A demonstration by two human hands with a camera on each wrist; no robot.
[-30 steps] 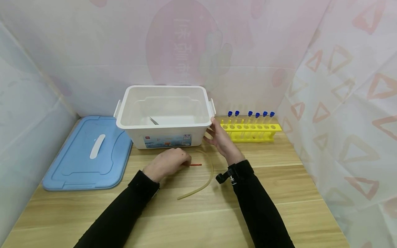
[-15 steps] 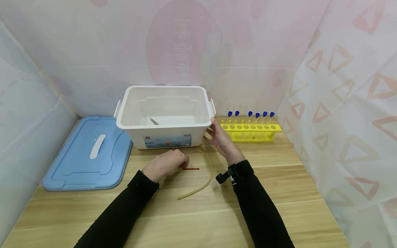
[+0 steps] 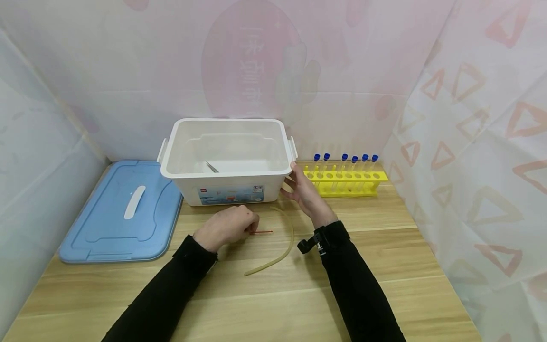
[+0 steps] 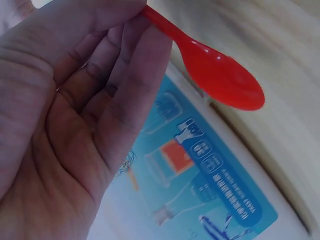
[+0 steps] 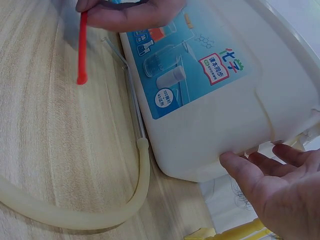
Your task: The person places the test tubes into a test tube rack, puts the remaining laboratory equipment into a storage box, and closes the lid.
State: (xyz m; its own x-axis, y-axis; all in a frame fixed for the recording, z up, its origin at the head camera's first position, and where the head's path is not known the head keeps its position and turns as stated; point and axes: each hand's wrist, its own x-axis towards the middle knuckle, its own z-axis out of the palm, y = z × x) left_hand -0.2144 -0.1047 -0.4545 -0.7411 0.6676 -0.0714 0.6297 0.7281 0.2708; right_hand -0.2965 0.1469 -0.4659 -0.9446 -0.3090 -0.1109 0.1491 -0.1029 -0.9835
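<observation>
My left hand [image 3: 226,228] pinches a red plastic spoon [image 4: 222,77] by its handle, between thumb and fingertips. Its bowl end points right, close over the table in front of the white storage box [image 3: 186,188]. At the box's right side, my right hand [image 3: 305,192] rests its fingers and thumb against the wall below the rim. A tan rubber tube [image 3: 292,235] curves across the table between the two arms. In the right wrist view, a bent glass tube [image 5: 133,95] joins its end and lies along the box's front.
A blue lid [image 3: 107,209] with a white handle lies left of the box. Inside the box shows a thin metal tool [image 3: 211,166]. To the right stands a yellow test tube rack [image 3: 348,190] with several blue-capped tubes. Printed cloth walls enclose the table [image 3: 342,294].
My left hand has drawn slightly left and toward me with the red spoon, which now looks thinner, as if turned. My right hand has stayed against the box.
</observation>
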